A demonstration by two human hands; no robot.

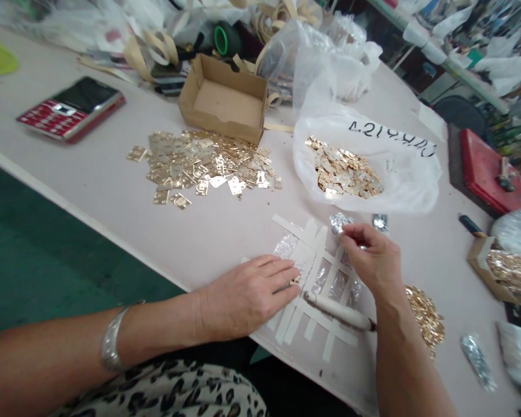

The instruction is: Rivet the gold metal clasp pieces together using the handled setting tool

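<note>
The left hand [252,295] lies open, palm down, its fingers spread over the near-left part of a grid of tape strips [306,255] stuck to the counter [113,191]. The flat press seems meant to keep the strips and the shiny cells between them from shifting. The right hand [369,260] is closed to a pinch, thumb and forefinger meeting on a little cluster of silver pieces [341,222] at the far edge of the grid, just past its fingertips. A fine grip of that kind suits parts this small. Under the right wrist lies a white-handled tool [338,310], apparently parked within easy reach.

Beyond the right hand, a plastic bag [399,191] is open with gold pieces heaped inside. Beyond the left hand, loose gold hinges [204,165] are spread in a pile, and behind them a cardboard box [223,98] stands open with nothing visible in it. Outward of the right hand, a small carton [481,266] holds more gold parts, and another gold heap [425,315] rests just beside the forearm.
</note>
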